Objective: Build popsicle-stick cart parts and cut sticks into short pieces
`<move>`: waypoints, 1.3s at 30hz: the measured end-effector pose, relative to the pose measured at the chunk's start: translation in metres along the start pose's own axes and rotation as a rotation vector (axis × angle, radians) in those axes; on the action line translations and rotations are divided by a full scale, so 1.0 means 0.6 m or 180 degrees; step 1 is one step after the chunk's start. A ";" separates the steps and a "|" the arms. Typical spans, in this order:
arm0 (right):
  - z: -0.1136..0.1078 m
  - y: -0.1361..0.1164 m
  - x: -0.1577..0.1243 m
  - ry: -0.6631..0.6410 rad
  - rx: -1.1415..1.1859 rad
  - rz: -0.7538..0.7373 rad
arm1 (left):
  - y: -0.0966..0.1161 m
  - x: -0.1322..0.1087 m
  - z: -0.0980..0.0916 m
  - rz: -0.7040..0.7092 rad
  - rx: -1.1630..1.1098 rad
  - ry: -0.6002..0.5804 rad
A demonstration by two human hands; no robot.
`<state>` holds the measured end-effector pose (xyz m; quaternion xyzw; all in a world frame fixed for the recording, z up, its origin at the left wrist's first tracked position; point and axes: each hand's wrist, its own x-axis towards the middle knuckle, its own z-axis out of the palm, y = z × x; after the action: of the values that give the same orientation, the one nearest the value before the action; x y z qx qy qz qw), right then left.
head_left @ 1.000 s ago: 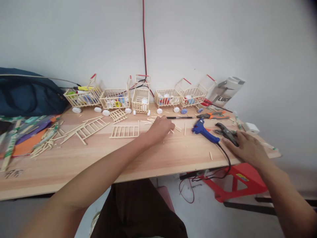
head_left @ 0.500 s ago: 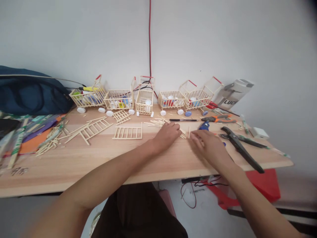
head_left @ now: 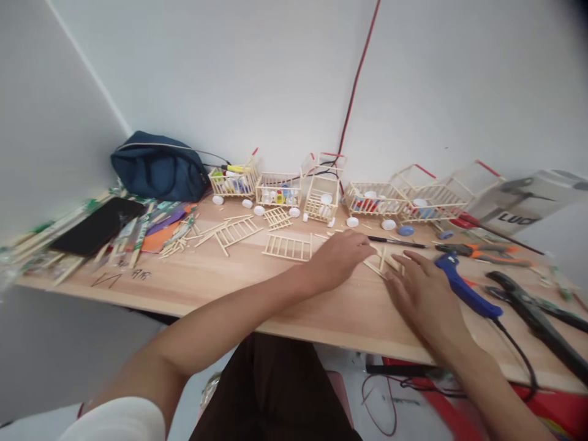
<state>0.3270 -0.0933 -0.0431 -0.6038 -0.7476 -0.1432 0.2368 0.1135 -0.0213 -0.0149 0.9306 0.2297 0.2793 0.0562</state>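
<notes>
My left hand (head_left: pixel 342 256) reaches across the wooden table (head_left: pixel 229 288), its fingers curled together over a scatter of loose wooden sticks (head_left: pixel 383 263); what they pinch is hidden. My right hand (head_left: pixel 420 293) lies flat beside it with fingers stretched out, fingertips at the same sticks, holding nothing. A blue glue gun (head_left: pixel 459 285) lies just right of my right hand. A flat ladder-like stick panel (head_left: pixel 287 247) lies left of my left hand. A black pen (head_left: pixel 395 242) lies just beyond the sticks.
Several stick carts (head_left: pixel 321 196) with bottle-cap wheels line the wall. Orange pliers (head_left: pixel 478 250) and black cutters (head_left: pixel 537 309) lie at the right, near a white box (head_left: pixel 528 199). A blue bag (head_left: pixel 158 165), a black slab (head_left: pixel 98 223) and coloured sheets sit left. A red cable (head_left: pixel 358 73) hangs down the wall.
My right hand came from the cutters at the right to the sticks by my left hand. The view swung left and tilted; my left hand stayed on the sticks.
</notes>
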 end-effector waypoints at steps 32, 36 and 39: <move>0.008 -0.072 -0.009 -0.0097 0.0646 0.0110 | -0.204 -0.302 -0.268 -0.3726 0.1484 -0.1132; 0.011 -0.070 -0.007 -0.0069 0.0641 0.0082 | -0.194 -0.313 -0.265 -0.3652 0.1548 -0.0990; 0.013 -0.068 -0.007 -0.0079 0.0612 0.0065 | -0.184 -0.324 -0.271 -0.3631 0.1556 -0.0796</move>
<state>0.2863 -0.1024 -0.0490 -0.5876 -0.7546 -0.0609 0.2858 -0.1625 -0.0165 -0.0002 0.6733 0.7385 0.0339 0.0084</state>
